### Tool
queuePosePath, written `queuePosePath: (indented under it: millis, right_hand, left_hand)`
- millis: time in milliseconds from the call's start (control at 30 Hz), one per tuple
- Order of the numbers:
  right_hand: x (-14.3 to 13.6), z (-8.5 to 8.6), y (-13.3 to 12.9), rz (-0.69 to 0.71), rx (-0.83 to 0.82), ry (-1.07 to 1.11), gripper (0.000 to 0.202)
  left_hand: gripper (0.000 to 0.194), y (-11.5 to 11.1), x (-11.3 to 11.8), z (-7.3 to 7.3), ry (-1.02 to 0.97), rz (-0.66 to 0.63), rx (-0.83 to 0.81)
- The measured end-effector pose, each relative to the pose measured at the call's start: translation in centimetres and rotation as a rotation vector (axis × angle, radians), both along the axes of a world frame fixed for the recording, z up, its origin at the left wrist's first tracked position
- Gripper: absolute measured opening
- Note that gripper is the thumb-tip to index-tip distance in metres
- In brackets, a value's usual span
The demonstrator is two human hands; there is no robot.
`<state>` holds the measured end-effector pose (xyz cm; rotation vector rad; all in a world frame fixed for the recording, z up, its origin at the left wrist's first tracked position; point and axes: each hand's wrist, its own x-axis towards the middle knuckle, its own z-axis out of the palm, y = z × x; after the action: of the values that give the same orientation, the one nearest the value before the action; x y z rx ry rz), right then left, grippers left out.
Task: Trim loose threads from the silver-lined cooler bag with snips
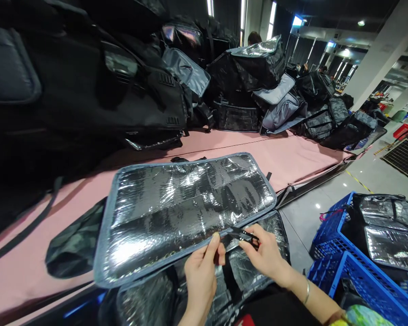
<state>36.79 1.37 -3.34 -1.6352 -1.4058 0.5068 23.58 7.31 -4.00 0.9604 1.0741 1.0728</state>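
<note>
A silver foil-lined bag panel (187,194) with grey edge binding lies before me, its near edge facing my body. My left hand (206,262) pinches that bound edge between thumb and fingers. Just right of it, my right hand (263,251) is closed around small black thread snips (243,235), whose blades point left at the binding. Whether the blades touch a thread is too small to tell. Below the panel, the rest of the bag (248,262), also foil-lined, hangs toward me with a dark strap across it.
Under the bag is a pink-covered table (217,140). Black bags (238,81) are piled along its far side, with a large one (88,90) at left. Blue plastic crates (347,258) holding foil-lined bags (391,231) stand on the floor at right. People are partly visible far back.
</note>
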Motion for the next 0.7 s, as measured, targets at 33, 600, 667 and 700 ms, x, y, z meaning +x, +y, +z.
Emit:
queuePosePath:
  millis: [33,600,667,700]
  right_hand:
    - [0.1,0.1,0.0,0.002,-0.002,-0.010,0.017]
    - [1.2,-1.7,-0.1,-0.085,0.028,0.123,0.018]
    - [0.9,-1.7,-0.1,-0.025,0.050,0.054,0.017]
    - [0.7,-1.8,0.0,-0.007,0.070,0.020,0.017]
  left_hand:
    - [0.044,0.0,0.0,0.0,0.011,-0.003,0.002]
    - [0.041,0.2,-0.2,-0.7,-0.054,0.002,-0.021]
    - [0.042,0.2,-0.2,-0.7,-0.063,0.000,-0.021]
    - [0.042,0.1,-0.2,-0.7,-0.067,-0.001,-0.024]
